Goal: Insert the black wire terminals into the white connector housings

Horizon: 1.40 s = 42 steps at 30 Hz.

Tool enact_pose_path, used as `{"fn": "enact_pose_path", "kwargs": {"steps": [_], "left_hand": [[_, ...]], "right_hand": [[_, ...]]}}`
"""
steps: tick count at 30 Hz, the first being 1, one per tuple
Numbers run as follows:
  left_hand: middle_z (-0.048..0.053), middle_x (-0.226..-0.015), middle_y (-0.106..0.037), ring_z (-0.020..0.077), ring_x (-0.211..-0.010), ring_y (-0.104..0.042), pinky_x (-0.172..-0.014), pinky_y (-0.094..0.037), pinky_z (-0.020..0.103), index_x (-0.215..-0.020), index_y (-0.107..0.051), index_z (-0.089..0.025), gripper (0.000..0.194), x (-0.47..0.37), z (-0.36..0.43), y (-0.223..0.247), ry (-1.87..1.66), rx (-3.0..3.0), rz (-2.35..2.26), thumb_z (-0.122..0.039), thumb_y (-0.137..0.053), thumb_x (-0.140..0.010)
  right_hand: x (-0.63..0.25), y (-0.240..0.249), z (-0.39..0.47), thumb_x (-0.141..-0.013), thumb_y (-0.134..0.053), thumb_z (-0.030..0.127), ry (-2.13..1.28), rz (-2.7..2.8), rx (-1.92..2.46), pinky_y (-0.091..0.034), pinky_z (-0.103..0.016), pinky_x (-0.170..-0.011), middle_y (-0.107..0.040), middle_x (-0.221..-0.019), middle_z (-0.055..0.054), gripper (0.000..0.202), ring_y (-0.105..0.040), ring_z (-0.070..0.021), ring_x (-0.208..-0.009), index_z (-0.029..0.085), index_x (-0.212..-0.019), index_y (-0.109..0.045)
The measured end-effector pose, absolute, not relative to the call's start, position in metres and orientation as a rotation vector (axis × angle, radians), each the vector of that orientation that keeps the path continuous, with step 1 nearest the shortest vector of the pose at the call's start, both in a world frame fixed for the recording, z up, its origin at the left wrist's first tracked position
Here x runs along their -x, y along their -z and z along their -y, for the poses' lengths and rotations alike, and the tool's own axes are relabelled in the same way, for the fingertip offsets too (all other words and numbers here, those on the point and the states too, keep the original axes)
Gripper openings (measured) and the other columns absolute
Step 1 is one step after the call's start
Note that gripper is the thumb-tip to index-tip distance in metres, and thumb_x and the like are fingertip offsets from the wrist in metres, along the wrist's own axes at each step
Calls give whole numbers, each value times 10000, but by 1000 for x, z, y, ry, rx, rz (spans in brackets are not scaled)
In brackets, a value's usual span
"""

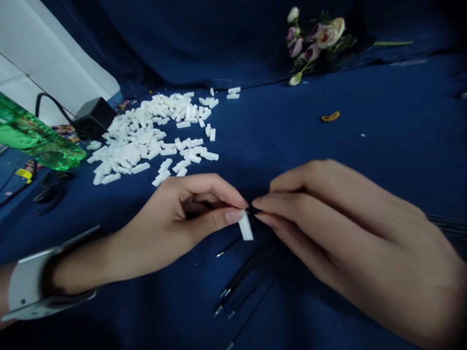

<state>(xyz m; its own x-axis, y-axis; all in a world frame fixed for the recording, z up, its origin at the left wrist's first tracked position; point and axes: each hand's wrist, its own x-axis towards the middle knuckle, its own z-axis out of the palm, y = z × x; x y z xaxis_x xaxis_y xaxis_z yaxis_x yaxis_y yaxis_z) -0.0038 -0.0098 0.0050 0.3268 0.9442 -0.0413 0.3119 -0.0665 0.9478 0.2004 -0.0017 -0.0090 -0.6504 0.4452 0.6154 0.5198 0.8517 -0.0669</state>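
Right hand (339, 238): thumb and fingertips pinched on a thin black wire end (251, 210), at the white block's upper end | Left hand (182, 218): thumb and forefinger closed on a small white rectangular plastic block (245, 226) | Loose black wires with silvery tips (242, 272): nearer than the block | Heap of white plastic pieces (142, 131): beyond the block, leftward

The scene is dim, with a cool cast; the dark worktop (284, 136) swallows most detail. Soft light catches the upper sides of the left hand (164, 223) and right hand (350, 233), while shadow gathers toward seven o'clock. The panel (62, 53) at ten o'clock is brightest, and the bottle (40, 138) at nine glints green. The right hand looks smeared and stretched toward four o'clock; the block (245, 226) at centre is soft, and the one o'clock flowers (314, 41) are slightly blurred.
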Motion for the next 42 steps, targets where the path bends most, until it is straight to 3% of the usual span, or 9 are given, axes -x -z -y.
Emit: {"fn": "enact_pose_path", "kwargs": {"steps": [2, 5, 10, 14, 22, 29, 36, 42], "left_hand": [[-51, -713, -698, 51, -640, -642, -575, -492, 78, -807, -677, -223, 14, 4, 10, -5, -800, -1574, -1208, -210, -672, -807], [-33, -697, -686, 80, -657, -655, -597, -511, 116, -835, -662, -211, 37, 3, 9, -5, -783, -1529, -1239, -243, -653, -820], [-24, -757, -695, 94, -711, -664, -601, -500, 125, -857, -662, -215, 49, 3, 9, -6, -772, -1535, -1241, -250, -647, -826], [-15, -744, -688, 104, -707, -655, -590, -490, 135, -844, -663, -200, 54, 4, 8, -5, -751, -1547, -1258, -247, -642, -827], [-27, -764, -692, 68, -693, -634, -587, -465, 104, -840, -668, -207, 38, 2, 5, -4, -756, -1559, -1259, -223, -636, -829], [-44, -718, -687, 40, -655, -628, -568, -460, 59, -816, -682, -211, 21, 4, 3, -7, -789, -1498, -1248, -198, -667, -810], [-54, -722, -693, 20, -640, -628, -563, -460, 16, -811, -688, -209, 39, 7, 4, -9, -811, -1469, -1227, -172, -674, -806], [-65, -736, -697, 10, -652, -631, -578, -459, 1, -795, -697, -213, 44, 6, 3, -8, -804, -1485, -1260, -181, -672, -811]], "right_hand": [[-199, 6, 3, -880, -544, 159, 143, 2333, 679, -382, -297, -648, -563, -925, -44, 71, -520, -144, -830, 152, -816, -573], [-199, 5, 4, -863, -527, 110, -22, 2374, 613, -351, -285, -596, -531, -812, -3, 203, -459, -103, -701, 167, -668, -535], [-198, 10, 3, -864, -473, 75, -246, 2414, 739, -358, -256, -581, -496, -738, 14, 214, -415, -103, -669, 177, -718, -591], [-194, 12, 0, -879, -416, 68, -104, 2499, 664, -317, -292, -604, -507, -797, -19, 302, -405, -138, -740, 160, -650, -590], [-199, 13, 1, -830, -466, 36, -20, 2544, 576, -275, -310, -638, -495, -871, -68, 139, -378, -157, -775, 105, -812, -585], [-203, 13, -4, -887, -467, 66, 45, 2421, 730, -328, -308, -650, -548, -880, -37, 82, -461, -136, -750, 130, -889, -519], [-207, 14, -10, -778, -479, -34, 176, 2438, 802, -365, -305, -664, -546, -853, -39, 185, -486, -151, -737, 124, -865, -515], [-207, 20, -11, -878, -417, 116, 259, 2433, 814, -346, -295, -656, -565, -821, -55, 134, -508, -170, -756, 149, -854, -544]]}}
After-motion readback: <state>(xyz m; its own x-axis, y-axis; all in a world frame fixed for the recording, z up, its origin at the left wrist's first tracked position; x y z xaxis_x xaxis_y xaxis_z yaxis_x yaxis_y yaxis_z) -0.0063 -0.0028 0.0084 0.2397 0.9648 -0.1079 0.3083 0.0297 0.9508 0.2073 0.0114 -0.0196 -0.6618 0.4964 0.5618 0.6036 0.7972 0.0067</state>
